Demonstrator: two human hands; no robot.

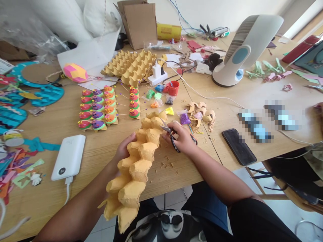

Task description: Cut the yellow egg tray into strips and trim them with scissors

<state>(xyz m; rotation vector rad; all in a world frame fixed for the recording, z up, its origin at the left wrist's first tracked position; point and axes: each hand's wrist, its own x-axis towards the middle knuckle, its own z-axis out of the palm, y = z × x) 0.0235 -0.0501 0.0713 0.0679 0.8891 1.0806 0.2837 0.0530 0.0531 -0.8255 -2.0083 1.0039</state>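
My left hand (124, 149) grips a long strip of yellow egg carton (137, 161) from its left side, holding it tilted above the table edge. My right hand (182, 138) is closed on the handles of black scissors (169, 132), whose blades are at the far end of the strip. Cut-off carton cups (202, 112) and crumbs lie just right of the scissors. Rows of painted carton cups (99, 111) stand on the table beyond my left hand.
A whole egg tray (131, 65), a white power bank (69, 156), a black phone (238, 146), a grey fan (248, 47), a red cup (174, 88), small bags of coloured beads, a cardboard box (140, 22) and paper scraps lie on the wooden table (252, 101).
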